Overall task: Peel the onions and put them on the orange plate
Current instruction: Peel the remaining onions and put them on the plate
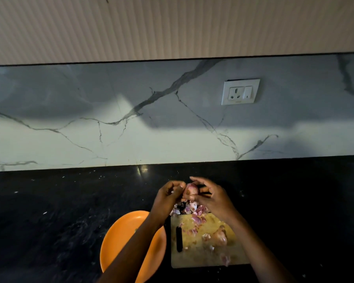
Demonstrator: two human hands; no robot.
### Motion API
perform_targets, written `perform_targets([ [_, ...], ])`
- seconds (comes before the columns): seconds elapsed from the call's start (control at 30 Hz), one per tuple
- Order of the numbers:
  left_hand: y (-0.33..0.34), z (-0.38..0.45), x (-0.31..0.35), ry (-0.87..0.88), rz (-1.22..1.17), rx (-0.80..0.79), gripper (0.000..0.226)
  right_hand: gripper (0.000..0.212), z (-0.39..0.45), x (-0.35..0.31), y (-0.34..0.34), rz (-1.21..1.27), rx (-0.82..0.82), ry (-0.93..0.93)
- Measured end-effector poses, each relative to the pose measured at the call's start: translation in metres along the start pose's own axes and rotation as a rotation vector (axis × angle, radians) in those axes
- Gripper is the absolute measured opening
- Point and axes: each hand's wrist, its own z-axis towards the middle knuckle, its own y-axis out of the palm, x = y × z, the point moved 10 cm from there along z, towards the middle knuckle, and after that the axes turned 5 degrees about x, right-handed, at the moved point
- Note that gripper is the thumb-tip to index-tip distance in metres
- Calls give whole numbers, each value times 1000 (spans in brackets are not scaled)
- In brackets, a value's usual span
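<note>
The onion point(190, 192) is held up between both hands above the far end of the cutting board point(202, 256), likely so the loose skin drops onto the pile of peelings point(189, 208) there rather than the plate. The left hand point(169, 194) curls its fingers round the onion's left side, steadying it. The right hand point(212, 196) has thumb and fingers bent in on the right side, seemingly picking at the skin, with the index finger raised. The onion looks small, pinkish-purple and glossy, with a brownish patch on the near side, so I judge it partly peeled. The orange plate point(119, 235) sits just left of the board, within easy reach. A knife point(179, 238) and another onion point(221, 236) lie on the board.
</note>
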Motion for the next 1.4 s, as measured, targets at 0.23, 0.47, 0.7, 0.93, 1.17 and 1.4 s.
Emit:
perform_targets([
  [0.23, 2, -5, 0, 13, -76, 31, 18, 57, -3, -4, 3, 19, 5, -61],
  [0.47, -2, -6, -1, 60, 20, 124, 12, 52, -6, 7, 0, 72, 35, -39],
  [0.7, -6, -7, -1, 45, 105, 248, 13, 52, -5, 24, -1, 66, 54, 16],
  [0.93, 0, -5, -6, -48, -43, 191, 12, 48, -4, 15, -8, 169, 86, 18],
  [1.17, 15, -6, 11, 23, -72, -26, 22, 49, 0, 8, -8, 81, 45, -37],
  [1.4, 11, -8, 17, 56, -58, -50, 12, 44, 0, 3, -5, 14, 11, -57],
])
